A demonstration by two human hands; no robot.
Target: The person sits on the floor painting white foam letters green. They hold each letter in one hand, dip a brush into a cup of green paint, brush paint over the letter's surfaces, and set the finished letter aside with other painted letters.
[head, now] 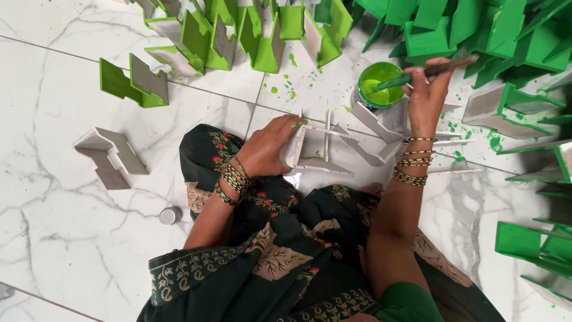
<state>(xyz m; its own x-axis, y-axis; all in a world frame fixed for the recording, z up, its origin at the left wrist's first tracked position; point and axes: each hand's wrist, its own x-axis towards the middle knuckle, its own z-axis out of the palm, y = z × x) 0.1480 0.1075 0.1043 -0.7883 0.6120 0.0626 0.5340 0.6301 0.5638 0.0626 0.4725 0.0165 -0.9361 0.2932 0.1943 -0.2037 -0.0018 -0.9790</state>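
My left hand (271, 146) grips the edge of an unpainted white shelf piece (322, 149) that rests on the marble floor in front of my lap. My right hand (426, 95) holds a paintbrush (423, 73) whose green-loaded tip dips into an open can of green paint (378, 86). Both wrists carry bangles, and green paint smears my left fingers.
Green-painted shelf pieces stand in rows along the top (262, 36) and right (524, 42). One half-painted piece (134, 80) and a bare white one (110, 156) lie at the left. A small grey lid (170, 215) sits by my knee. Green drips (292, 83) spot the floor.
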